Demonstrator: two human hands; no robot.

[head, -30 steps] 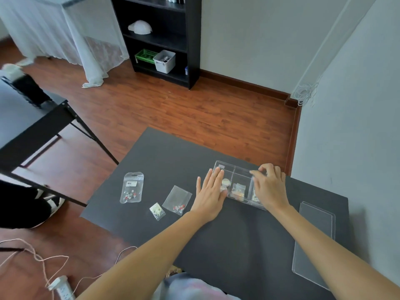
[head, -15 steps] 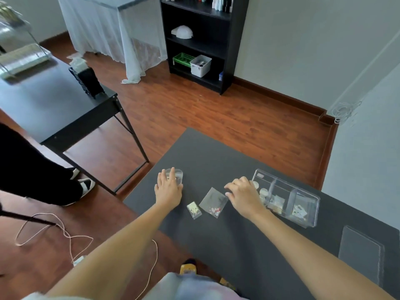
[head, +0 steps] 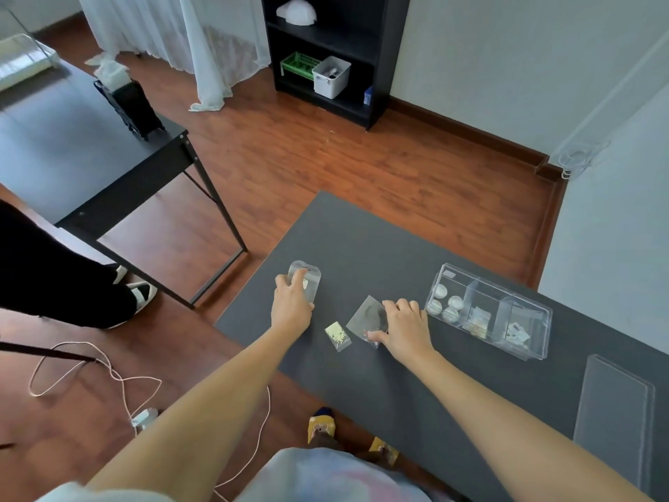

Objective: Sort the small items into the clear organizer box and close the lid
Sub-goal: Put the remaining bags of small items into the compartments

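The clear organizer box [head: 539, 313] stands open on the dark table [head: 362, 240], with white round items in its left compartment and small packets in the other two. Its clear lid [head: 611, 411] lies flat at the right, near the table's front. My left hand [head: 291, 306] rests on a long clear packet [head: 312, 280] at the table's left edge, fingers curled over it. My right hand [head: 403, 326] pinches a square clear bag [head: 367, 315] with red and white bits. A tiny bag of pale yellow beads [head: 337, 335] lies loose between my hands.
A second black table [head: 90, 157] with a black holder [head: 128, 103] stands to the left, and another person's dark legs and shoes [head: 141, 291] are beside it. White cables [head: 108, 371] trail on the wood floor. A black shelf [head: 325, 56] stands at the back wall.
Both hands left the organizer box and moved left. My left hand went onto the long packet, and my right hand closed on the square bag. The head view swung left.
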